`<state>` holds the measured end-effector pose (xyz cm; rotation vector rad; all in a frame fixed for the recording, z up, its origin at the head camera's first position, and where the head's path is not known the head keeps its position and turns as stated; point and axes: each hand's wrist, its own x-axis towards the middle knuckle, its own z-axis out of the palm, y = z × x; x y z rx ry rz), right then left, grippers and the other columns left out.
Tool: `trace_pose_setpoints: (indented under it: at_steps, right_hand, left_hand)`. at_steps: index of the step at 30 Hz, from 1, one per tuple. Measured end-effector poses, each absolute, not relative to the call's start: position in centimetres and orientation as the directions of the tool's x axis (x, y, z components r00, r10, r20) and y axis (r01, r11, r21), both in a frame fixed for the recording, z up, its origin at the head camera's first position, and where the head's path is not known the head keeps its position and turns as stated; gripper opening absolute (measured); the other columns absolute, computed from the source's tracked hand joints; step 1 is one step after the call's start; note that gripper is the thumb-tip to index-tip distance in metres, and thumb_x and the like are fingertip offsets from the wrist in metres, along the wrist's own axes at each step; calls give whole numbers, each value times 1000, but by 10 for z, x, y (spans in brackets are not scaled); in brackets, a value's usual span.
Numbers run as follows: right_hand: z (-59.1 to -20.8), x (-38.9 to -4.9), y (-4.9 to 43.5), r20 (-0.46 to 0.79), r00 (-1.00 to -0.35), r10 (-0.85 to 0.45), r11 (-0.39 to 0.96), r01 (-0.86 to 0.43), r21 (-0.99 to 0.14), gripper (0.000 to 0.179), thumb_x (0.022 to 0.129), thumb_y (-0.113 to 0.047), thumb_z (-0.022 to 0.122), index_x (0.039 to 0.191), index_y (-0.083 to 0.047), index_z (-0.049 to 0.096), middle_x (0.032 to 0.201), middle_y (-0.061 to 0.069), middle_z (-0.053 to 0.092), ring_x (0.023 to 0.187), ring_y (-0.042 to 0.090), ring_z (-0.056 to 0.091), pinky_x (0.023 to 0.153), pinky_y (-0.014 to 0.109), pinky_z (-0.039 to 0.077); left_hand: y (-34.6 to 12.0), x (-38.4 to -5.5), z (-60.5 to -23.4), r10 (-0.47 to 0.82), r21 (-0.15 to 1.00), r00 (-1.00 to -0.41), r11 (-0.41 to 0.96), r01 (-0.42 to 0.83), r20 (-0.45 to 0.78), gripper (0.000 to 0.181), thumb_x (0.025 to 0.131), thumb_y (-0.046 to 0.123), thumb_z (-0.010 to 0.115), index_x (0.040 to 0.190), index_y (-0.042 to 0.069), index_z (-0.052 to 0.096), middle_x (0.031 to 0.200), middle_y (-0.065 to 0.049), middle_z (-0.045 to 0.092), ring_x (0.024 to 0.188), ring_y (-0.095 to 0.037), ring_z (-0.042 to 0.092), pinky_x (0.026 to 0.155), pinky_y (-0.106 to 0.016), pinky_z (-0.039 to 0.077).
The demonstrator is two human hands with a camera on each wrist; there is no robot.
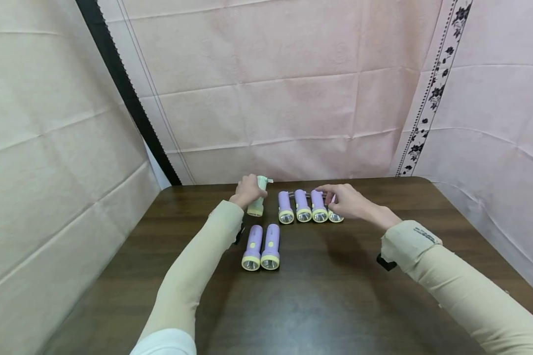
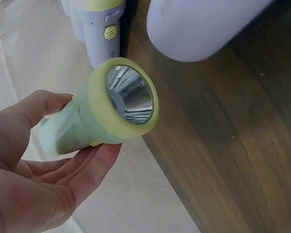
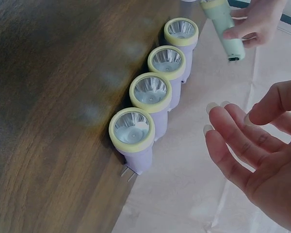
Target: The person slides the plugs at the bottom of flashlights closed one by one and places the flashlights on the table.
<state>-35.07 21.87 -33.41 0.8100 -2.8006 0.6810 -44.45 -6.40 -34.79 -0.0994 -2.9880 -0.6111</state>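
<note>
On my head feed, I see the left hand gripping a green flashlight near the centre of the frame, above a pair of purple flashlights side by side on the wooden table. Right of centre, the right hand overlaps the rightmost of a row of four purple flashlights; I can't judge contact there. My left wrist feed shows thumb and fingers curled round the green flashlight's body, left of centre. My right wrist feed puts the right hand lower right, fingers loosely bent, holding nothing, apart from the row; the gripped green flashlight sits upper right.
</note>
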Motion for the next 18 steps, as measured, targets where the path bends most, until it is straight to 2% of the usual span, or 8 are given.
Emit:
trace_pose_setpoints:
  at_steps: [12,18]
  right_hand:
    - [-338,-352,217,253,-832,-494,733,-555,-393,59,78,5,54,136,-4,53,86,9,66,64,12,52,57,26,43]
    - [-337,-352,214,266,-828,-493,734,-560,-384,60,77,5,53,136,-3,53,84,9,67,60,11,50,57,26,42]
  left_hand:
    - [-75,-431,-347,48,419,-988,902,106,148,27,76,25,75,86,6,58,82,-8,59,73,-23,56,64,-35,48]
    - [-76,-425,-343,72,443,-978,883,153,195,32,76,23,75,94,5,57,87,-10,62,76,-26,60,66,-36,51]
